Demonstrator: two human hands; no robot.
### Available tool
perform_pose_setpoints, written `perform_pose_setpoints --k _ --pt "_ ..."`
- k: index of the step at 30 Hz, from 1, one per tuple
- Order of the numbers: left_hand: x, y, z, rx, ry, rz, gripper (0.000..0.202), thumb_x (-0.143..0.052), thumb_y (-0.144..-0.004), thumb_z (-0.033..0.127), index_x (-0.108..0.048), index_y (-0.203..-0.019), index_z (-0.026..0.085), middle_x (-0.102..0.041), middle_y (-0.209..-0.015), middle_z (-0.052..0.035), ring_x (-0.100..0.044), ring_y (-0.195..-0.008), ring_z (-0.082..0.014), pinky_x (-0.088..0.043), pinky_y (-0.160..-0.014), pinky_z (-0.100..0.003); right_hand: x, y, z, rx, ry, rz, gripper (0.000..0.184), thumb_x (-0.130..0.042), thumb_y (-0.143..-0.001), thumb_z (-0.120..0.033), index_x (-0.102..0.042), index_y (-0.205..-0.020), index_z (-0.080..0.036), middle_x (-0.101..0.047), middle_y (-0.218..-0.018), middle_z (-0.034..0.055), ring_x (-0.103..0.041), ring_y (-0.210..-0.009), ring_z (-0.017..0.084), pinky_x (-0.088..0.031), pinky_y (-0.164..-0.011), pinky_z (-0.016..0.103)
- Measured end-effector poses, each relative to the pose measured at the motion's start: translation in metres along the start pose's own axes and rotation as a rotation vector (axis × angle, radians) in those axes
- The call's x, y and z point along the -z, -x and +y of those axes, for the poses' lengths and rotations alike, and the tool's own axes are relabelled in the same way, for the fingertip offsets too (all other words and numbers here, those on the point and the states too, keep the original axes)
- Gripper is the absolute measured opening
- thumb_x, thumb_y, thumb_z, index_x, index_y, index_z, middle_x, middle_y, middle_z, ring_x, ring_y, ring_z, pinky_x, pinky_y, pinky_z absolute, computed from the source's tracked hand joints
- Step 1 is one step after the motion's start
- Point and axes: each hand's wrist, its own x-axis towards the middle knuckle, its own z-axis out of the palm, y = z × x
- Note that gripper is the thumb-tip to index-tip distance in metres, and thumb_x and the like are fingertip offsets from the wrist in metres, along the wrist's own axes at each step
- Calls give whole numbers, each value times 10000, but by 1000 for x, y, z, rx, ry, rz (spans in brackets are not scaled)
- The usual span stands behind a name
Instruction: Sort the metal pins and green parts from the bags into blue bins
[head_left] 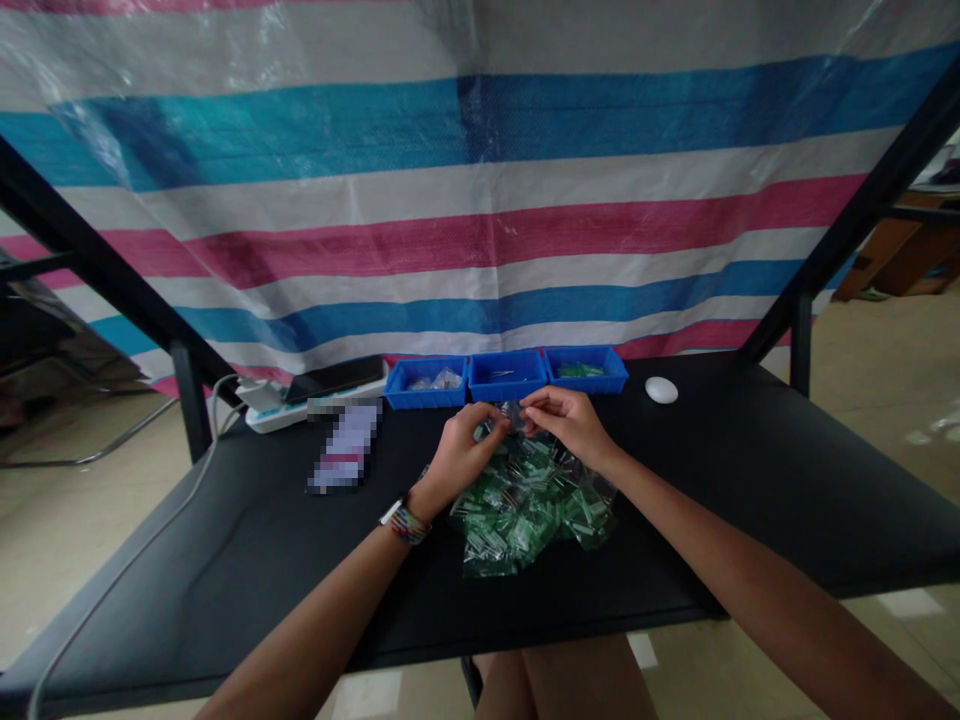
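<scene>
My left hand (pixel 459 452) and my right hand (pixel 568 420) meet above a heap of small clear plastic bags with green parts (pixel 525 510) on the black table (pixel 225 540). Both hands pinch one small clear bag (pixel 508 420) between their fingertips, just in front of the blue trays. A coloured band sits on my left wrist.
Three blue trays stand in a row at the back: left (pixel 426 382), middle (pixel 507 375), right (pixel 585 368). A white round object (pixel 661 390) lies to their right. A power strip (pixel 281 412) with a cable, a dark phone (pixel 334 378) and a blurred card (pixel 343 458) lie at the left. A striped tarp hangs behind.
</scene>
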Motion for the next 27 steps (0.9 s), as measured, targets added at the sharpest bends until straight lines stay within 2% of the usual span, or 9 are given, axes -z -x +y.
perform_pose_setpoints --k 6,14,21,24,27 --pt "3 0 3 19 105 -8 247 -620 -991 386 -686 -853 191 -714 -864 -31 -636 -820 -186 -472 -771 -286 -5 3 -4 -93 -80 -74 387 -893 -749 -414 -735 -1029 -198 -751 -813 10 -754 -693 188 -657 -689 344" --pt "2 0 7 25 102 -7 302 -622 -983 449 -670 -842 187 -709 -852 -35 -631 -812 -183 -478 -760 -275 -9 6 -7 -112 -107 -97 357 -908 -735 -409 -731 -940 -176 -748 -750 14 -745 -645 194 -639 -643 341" --pt "2 4 3 105 204 3 608 -474 -1034 574 -605 -587 184 -617 -617 -37 -559 -616 -160 -449 -659 -285 -13 9 -15 2 -67 -47 263 -866 -791 -403 -742 -910 -204 -745 -786 10 -725 -655 173 -612 -667 325" --pt "1 3 3 174 312 -20 642 -461 -1034 600 -675 -592 186 -665 -616 -60 -617 -634 -182 -486 -706 -305 -12 9 -15 64 -14 -18 207 -838 -820 -387 -764 -902 -212 -751 -804 24 -736 -737 193 -615 -752 352" --pt "0 1 3 192 361 -25 563 -537 -1004 574 -740 -656 182 -723 -691 -69 -676 -724 -210 -513 -764 -318 -10 9 -13 177 83 -3 130 -819 -831 -349 -791 -845 -222 -757 -934 56 -733 -907 215 -594 -877 374"
